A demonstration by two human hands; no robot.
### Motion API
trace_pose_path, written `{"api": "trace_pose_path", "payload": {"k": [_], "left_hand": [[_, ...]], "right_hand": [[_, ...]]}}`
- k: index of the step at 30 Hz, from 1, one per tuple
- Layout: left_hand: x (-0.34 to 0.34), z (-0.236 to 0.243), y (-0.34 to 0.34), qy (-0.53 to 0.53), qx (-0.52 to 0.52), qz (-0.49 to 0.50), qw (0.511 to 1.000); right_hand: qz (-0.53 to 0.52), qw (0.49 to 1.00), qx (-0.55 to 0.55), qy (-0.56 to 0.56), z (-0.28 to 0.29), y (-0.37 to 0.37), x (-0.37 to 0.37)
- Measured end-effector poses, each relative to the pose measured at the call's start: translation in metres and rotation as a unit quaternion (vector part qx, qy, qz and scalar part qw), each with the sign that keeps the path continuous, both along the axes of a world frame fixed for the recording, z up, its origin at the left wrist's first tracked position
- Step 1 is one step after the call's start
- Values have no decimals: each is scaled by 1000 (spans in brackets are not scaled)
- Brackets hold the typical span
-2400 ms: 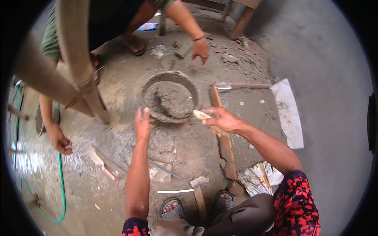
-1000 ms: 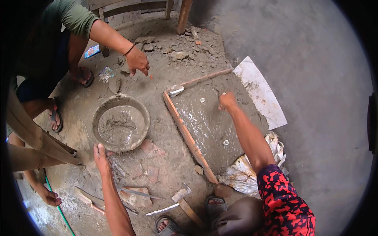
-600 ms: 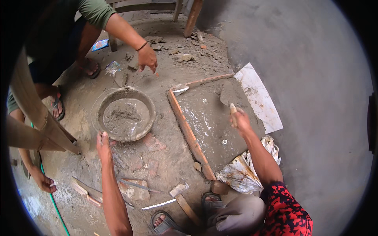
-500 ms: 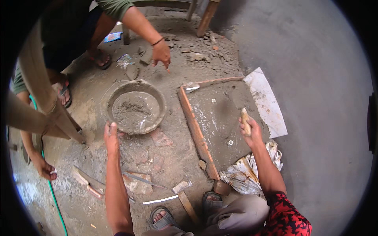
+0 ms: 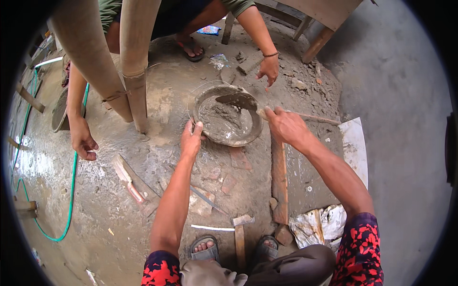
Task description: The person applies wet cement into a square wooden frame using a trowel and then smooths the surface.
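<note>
A round bucket (image 5: 258, 127) with wet grey mortar (image 5: 220, 115) in it stands on the muddy ground ahead of me. My left hand (image 5: 192, 137) is closed on the bucket's near left rim, thumb on top. In my right hand (image 5: 287, 127) is the handle of a trowel, fingers wrapped round it. The trowel's mortar-smeared blade (image 5: 238, 99) points left over the bucket, at its far right inside. To the right lies a shallow wooden form (image 5: 280, 183) holding smoothed mortar, partly hidden by my right forearm.
Another person's hands (image 5: 269, 70) reach down beyond the bucket and at the left. Bamboo posts (image 5: 136, 97) rise left of it. A hammer (image 5: 240, 238), a float (image 5: 131, 185) and a green hose (image 5: 72, 190) lie on the ground. A white sheet (image 5: 354, 148) borders the form.
My right hand has brought the trowel from over the form leftward to the bucket. My left hand has closed on the bucket's rim. The view has swung left.
</note>
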State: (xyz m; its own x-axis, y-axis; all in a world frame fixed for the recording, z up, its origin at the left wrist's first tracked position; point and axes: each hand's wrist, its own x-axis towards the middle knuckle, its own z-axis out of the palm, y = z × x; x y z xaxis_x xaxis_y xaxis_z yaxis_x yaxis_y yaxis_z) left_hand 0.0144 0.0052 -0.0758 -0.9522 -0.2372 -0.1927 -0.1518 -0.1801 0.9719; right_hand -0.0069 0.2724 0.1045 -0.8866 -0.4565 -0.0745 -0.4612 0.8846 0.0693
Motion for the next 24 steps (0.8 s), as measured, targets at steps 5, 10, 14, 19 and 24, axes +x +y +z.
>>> {"api": "trace_pose_path", "payload": {"k": [5, 10, 14, 19, 24], "left_hand": [[0, 17, 12, -31, -17, -15, 999], [5, 20, 7, -46, 27, -5, 999], [4, 18, 7, -23, 41, -4, 999], [-1, 12, 5, -36, 11, -21, 999], [-7, 7, 7, -33, 3, -38, 999]], "right_hand": [[78, 990, 84, -87, -19, 4, -53], [83, 975, -10, -205, -38, 8, -33], [19, 946, -109, -305, -35, 3, -35], [-123, 863, -249, -422, -52, 30, -31], [-204, 806, -351, -430, -55, 32, -8]]}}
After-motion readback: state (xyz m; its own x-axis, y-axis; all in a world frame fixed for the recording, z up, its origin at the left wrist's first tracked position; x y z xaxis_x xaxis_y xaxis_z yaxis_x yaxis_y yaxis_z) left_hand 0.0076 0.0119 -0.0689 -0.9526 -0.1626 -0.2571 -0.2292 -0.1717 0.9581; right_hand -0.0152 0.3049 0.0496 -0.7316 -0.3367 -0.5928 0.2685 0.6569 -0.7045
